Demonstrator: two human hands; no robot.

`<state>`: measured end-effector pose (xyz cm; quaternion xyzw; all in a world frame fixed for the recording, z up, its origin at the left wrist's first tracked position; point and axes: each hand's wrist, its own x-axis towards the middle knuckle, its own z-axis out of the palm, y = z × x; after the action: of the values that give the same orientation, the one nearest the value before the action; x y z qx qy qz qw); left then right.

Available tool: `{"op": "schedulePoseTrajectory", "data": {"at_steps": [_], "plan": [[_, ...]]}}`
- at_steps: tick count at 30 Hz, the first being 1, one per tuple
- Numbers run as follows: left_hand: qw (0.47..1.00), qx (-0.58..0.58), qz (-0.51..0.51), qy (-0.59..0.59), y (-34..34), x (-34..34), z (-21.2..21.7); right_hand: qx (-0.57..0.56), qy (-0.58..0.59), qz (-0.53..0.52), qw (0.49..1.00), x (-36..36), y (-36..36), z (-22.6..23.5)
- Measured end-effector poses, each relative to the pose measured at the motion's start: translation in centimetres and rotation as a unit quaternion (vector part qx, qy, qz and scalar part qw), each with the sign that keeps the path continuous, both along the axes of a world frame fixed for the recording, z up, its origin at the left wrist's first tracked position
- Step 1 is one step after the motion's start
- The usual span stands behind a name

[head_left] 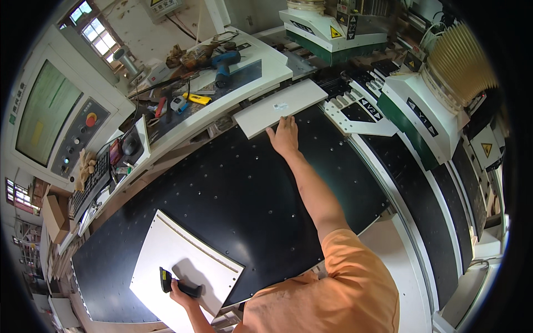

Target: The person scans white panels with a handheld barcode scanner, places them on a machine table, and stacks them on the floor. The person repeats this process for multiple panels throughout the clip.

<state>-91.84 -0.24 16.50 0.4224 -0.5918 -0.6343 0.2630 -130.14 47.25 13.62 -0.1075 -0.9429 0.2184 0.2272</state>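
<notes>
My left hand [182, 294] is closed around the handle of a black barcode scanner [166, 280]. The scanner is above a large white panel [158, 244] that has a groove and small holes along one edge. Farther off, my right hand [285, 136] reaches a narrower white board [261, 114] at the far side of the black table. Its fingertips lie on the board's top near a small label [280, 106], with the thumb by the near edge.
Both pieces rest on the black machine table [233, 183], dotted with small studs. Along the far left stand a control screen [47, 111], a keyboard [91, 180] and a bench with a blue cordless drill [223, 66]. White-and-green machine heads [416, 111] rise at the right.
</notes>
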Motion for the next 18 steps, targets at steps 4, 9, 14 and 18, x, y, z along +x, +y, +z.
{"op": "schedulePoseTrajectory", "data": {"at_steps": [4,9,14,18], "plan": [[1.0,0.003,0.004,-0.011,2.0,-1.1,0.1,-0.015,-0.001,-0.012,1.0,-0.7,3.5,0.1],[1.0,0.013,-0.005,-0.01,4.8,-2.4,0.6,-0.02,0.072,0.017,0.997,-0.7,6.2,0.2],[0.996,0.025,-0.072,-0.043,5.9,-1.2,1.0,0.002,0.144,0.048,0.988,-0.7,7.3,-0.5],[0.988,-0.086,-0.083,-0.099,3.4,6.7,3.0,0.036,0.091,0.057,0.994,-1.6,8.2,-2.1]]}}
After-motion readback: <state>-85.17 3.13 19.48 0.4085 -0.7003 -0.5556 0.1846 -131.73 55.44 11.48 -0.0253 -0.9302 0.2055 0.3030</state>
